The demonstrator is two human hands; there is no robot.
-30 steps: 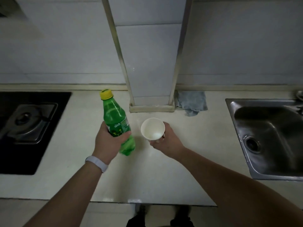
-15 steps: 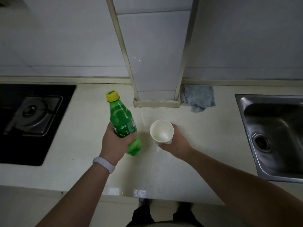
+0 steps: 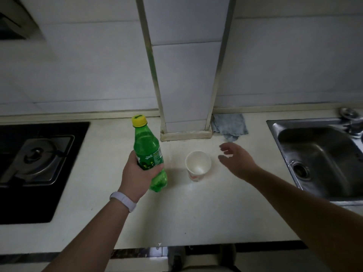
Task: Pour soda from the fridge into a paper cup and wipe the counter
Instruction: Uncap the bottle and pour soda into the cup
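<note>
Counter (image 3: 196,213) of pale stone against a white tiled wall, tiled pillar (image 3: 184,85) rising from its back edge. Left of the pillar, black gas hob (image 3: 39,169); right of it, crumpled grey cloth (image 3: 229,126), then steel sink (image 3: 318,156). In front of the pillar, paper cup (image 3: 198,165) upright, empty. Left hand (image 3: 137,173), white band at wrist, gripping green soda bottle (image 3: 148,152), yellow cap on, beside the cup. Right hand (image 3: 238,161) spread, fingers loose, apart from the cup.
</note>
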